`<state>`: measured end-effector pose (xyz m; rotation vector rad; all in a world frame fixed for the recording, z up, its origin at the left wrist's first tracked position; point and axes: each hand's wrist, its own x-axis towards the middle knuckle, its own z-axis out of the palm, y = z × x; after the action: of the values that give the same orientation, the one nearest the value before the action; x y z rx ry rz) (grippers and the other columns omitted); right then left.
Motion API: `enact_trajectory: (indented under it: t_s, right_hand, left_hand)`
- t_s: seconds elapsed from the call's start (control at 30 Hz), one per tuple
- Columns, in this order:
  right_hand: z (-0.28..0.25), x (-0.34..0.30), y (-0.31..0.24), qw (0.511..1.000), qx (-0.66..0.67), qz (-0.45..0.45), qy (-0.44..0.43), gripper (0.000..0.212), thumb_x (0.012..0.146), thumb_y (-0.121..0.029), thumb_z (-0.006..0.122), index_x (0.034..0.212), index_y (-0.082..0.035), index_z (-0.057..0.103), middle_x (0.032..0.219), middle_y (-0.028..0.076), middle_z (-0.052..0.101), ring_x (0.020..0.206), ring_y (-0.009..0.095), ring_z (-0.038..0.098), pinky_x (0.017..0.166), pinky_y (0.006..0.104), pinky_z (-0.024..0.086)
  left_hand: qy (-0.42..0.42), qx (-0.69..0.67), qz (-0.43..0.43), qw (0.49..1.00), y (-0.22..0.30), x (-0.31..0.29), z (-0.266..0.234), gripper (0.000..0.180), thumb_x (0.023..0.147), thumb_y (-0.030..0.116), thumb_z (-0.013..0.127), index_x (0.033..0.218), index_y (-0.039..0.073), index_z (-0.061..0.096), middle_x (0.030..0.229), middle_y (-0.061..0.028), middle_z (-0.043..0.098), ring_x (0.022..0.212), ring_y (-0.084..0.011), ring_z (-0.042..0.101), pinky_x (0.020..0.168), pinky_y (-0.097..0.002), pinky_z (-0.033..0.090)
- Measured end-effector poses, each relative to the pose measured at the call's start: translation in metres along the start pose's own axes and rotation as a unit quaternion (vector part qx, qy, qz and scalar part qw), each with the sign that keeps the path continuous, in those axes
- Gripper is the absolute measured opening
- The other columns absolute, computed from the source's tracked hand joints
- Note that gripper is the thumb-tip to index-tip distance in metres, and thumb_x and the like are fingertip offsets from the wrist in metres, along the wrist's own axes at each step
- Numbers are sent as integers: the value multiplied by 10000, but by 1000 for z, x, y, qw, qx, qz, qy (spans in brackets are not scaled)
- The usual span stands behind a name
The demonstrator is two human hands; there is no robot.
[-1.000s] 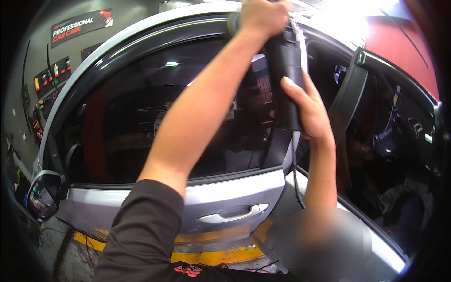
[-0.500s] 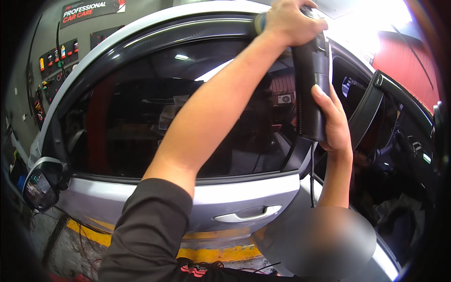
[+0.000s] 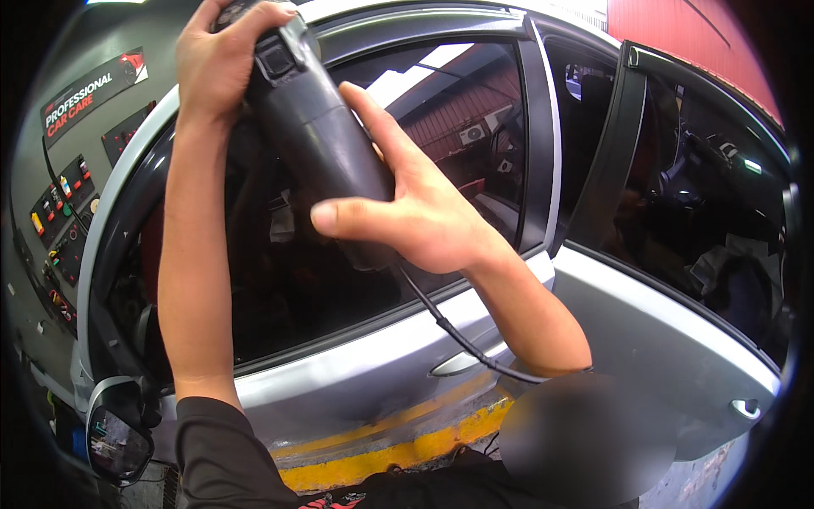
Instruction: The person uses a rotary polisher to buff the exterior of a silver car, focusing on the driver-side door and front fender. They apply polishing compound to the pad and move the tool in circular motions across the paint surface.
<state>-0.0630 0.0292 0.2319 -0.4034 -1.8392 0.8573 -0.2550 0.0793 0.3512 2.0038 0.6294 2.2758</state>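
Note:
A black corded power polisher (image 3: 318,136) is held up at a slant in front of the car's side window. My left hand (image 3: 216,72) is wrapped round its upper end, by the square switch. Lower on the body, my right hand (image 3: 415,199) grips it, with the thumb across the front. The cord (image 3: 454,331) runs from the bottom end of the tool past my right forearm. Behind the polisher lies the dark window glass (image 3: 280,314) of the silver front door (image 3: 356,377). The polisher's working face is hidden.
The rear door (image 3: 653,314) stands swung out on the right. A side mirror (image 3: 119,433) juts out at lower left. Yellow-striped floor (image 3: 398,458) shows below the car. Tools hang on the grey wall (image 3: 55,204) at left; a red corrugated wall (image 3: 704,38) is at upper right.
Both hands have carried the polisher leftward along the car's window frame, and it now tilts instead of hanging nearly upright. The view has shifted too, showing more of the swung-out door.

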Motion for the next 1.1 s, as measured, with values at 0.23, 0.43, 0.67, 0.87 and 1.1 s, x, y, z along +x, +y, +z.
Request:
enact_trajectory:
  t_s: [0.23, 0.43, 0.67, 0.87, 1.1]
  right_hand:
    - [-67, -11, 17, 949, 225, -4, -221, 1307, 649, -58, 724, 1757, -146, 36, 1682, 194, 367, 1525, 268, 420, 1242, 390, 353]
    - [-124, -21, -2, 965, 19, 7, -263, 1241, 701, 135, 641, 1755, -131, 43, 1653, 207, 379, 1446, 245, 489, 1209, 383, 394]
    - [-172, -35, 23, 968, -91, -127, -198, 1107, 771, 107, 739, 1724, -113, 221, 1572, 219, 521, 1365, 285, 614, 1134, 380, 489]
    - [-181, -47, 33, 920, -299, -245, -69, 1042, 748, -32, 891, 1655, -124, 387, 1494, 237, 611, 1309, 439, 640, 1084, 429, 546]
    - [-216, -61, 34, 928, -291, -219, -79, 1043, 754, 112, 730, 1688, -123, 329, 1482, 253, 612, 1302, 449, 640, 1094, 435, 529]
  left_hand:
    - [13, -24, -20, 999, -2, 11, 18, 540, 775, 87, 762, 1284, -56, 653, 1065, -144, 724, 919, -209, 711, 832, -301, 581]
    - [33, 2, -14, 999, 1, 3, 70, 433, 796, 131, 752, 1195, -26, 693, 1058, -121, 723, 933, -202, 694, 848, -334, 579]
    - [-9, -61, -37, 997, -21, 20, 108, 536, 774, 74, 839, 1285, -11, 702, 1042, -123, 756, 865, -176, 745, 824, -293, 623]
    - [-53, -87, -48, 994, -20, 22, 136, 511, 789, 54, 814, 1281, -20, 701, 1012, -131, 764, 854, -176, 753, 828, -291, 620]
    - [-91, -78, -52, 991, -20, 26, 180, 521, 792, 41, 807, 1293, -27, 682, 957, -117, 784, 831, -157, 756, 792, -272, 608]
